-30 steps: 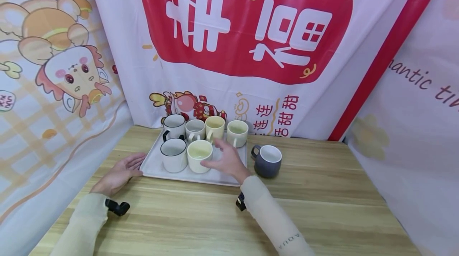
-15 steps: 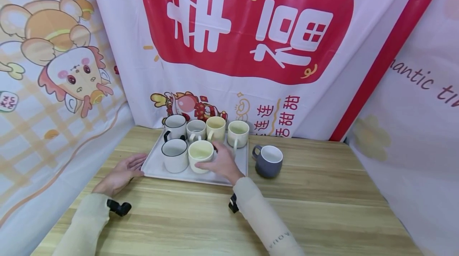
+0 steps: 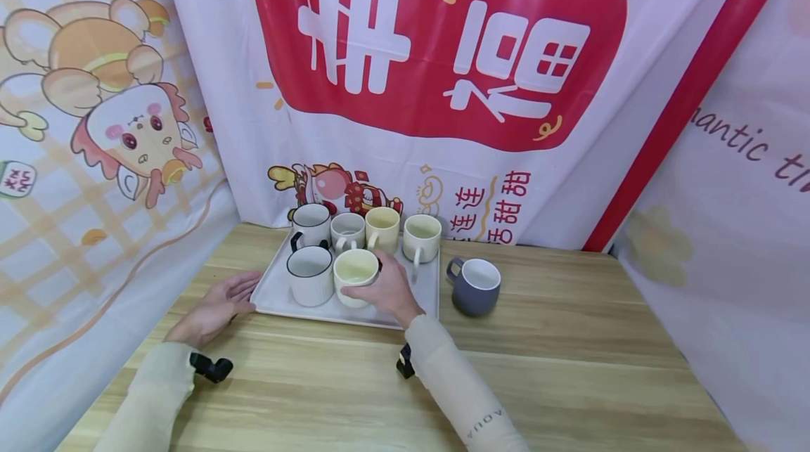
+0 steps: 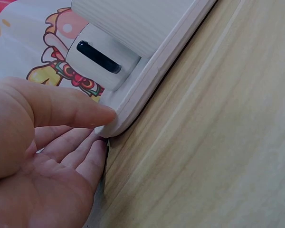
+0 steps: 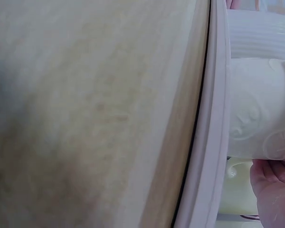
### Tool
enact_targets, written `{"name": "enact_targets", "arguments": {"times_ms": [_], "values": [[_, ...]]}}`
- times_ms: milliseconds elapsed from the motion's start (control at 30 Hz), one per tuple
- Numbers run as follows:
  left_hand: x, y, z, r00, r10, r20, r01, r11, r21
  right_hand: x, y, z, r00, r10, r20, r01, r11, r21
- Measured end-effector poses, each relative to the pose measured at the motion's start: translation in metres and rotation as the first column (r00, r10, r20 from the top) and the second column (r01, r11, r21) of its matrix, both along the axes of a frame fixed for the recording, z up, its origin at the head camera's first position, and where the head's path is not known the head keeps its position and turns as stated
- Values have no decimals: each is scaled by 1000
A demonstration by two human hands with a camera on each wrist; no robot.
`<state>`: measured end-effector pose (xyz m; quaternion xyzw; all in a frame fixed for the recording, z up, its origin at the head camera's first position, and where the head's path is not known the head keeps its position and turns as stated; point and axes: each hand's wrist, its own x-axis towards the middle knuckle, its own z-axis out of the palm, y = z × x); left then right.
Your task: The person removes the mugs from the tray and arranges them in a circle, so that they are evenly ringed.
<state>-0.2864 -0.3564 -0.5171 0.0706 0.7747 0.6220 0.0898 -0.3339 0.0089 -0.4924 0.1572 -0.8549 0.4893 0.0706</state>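
A pale yellow mug with raised decoration stands at the front of the white tray. My right hand grips this mug from its right side, thumb on the near wall and fingers round the far side; the right wrist view shows fingers against the mug's wall. At the tray's front left corner is my left hand, its fingers mostly straight. The left wrist view has the thumb at the tray rim and the other fingers beside the corner.
Beside the held mug is a ribbed white mug with a black rim. Behind stand a black-rimmed white mug, a grey-white mug, a yellow mug and a pale green mug. A dark grey mug sits right of the tray.
My right hand has moved left and closed round the pale yellow mug. The mug has stayed about where it was, and my left hand remains at the tray corner.
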Motion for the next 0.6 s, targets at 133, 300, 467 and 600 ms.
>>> {"name": "enact_targets", "arguments": {"times_ms": [133, 300, 467, 600], "values": [[0, 0, -1, 1000, 3, 7, -3, 1000, -1, 0, -1, -1, 1000, -11, 9, 11, 1000, -7], [1, 1, -1, 1000, 0, 8, 0, 1000, 1, 1, 2, -1, 1000, -16, -4, 16, 1000, -10], [1, -1, -1, 1000, -6, -11, 6, 1000, 6, 3, 10, 1, 1000, 5, -18, -5, 1000, -11], [2, -1, 0, 1000, -11, -18, 11, 1000, -7, 6, 18, 6, 999, 32, -34, -33, 999, -20]]}}
